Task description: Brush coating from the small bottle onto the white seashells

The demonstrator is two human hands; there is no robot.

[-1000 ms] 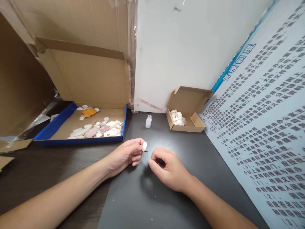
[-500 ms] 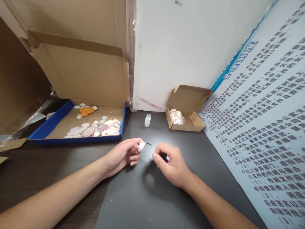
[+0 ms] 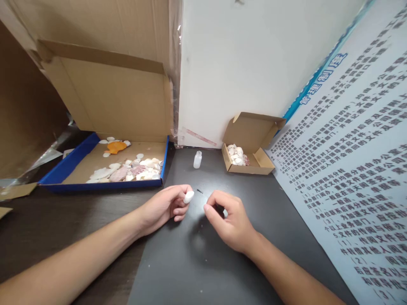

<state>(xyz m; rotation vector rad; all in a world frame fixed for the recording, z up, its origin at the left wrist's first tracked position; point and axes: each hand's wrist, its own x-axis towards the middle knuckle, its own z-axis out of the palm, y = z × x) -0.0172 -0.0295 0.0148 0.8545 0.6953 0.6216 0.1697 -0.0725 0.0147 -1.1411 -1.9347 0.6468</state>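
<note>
A small white seashell (image 3: 188, 197) is pinched between the thumb and fingers of my left hand (image 3: 165, 205). Closed around a black-handled brush (image 3: 199, 191) is my right hand (image 3: 227, 216); most of the handle is hidden by the fingers. The dark bristle tip points left toward the shell, with a small gap between them. Beyond both hands stands a small translucent bottle (image 3: 197, 160), upright and uncapped, holding something whitish.
To the left, an open blue-edged box (image 3: 124, 185) holds many shells and an orange scallop shell (image 3: 116, 147). A smaller open cardboard box (image 3: 251, 170) with white shells sits at the back right. A printed sheet (image 3: 349, 178) borders the dark table's right side.
Hardly anything differs. Both hands keep their hold and nearly the same position, and the view has shifted very slightly.
</note>
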